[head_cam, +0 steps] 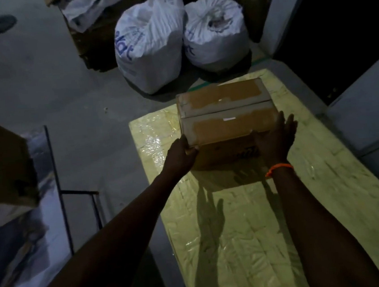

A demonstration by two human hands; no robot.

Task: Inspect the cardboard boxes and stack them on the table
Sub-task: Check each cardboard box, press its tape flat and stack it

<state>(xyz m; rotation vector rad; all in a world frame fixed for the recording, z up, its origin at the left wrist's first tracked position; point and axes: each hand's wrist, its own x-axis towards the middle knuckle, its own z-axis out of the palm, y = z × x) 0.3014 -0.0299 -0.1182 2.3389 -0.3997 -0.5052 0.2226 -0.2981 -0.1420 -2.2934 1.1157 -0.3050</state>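
A taped brown cardboard box (226,113) sits on the far half of the table (251,230), which is wrapped in yellowish plastic film. My left hand (181,154) grips the box's near left corner, fingers curled over the top edge. At the near right corner, my right hand (274,140) lies against the box with straight fingers pointing away from me. An orange band circles that wrist. The box's lower near face is in shadow.
Two tied white sacks (150,44) (215,32) stand on the floor beyond the table. A large cardboard box (1,163) rests on a foil-covered metal-framed stand (29,230) at left. More cartons (94,45) sit at the back. A grey wall edge (367,110) runs along the right.
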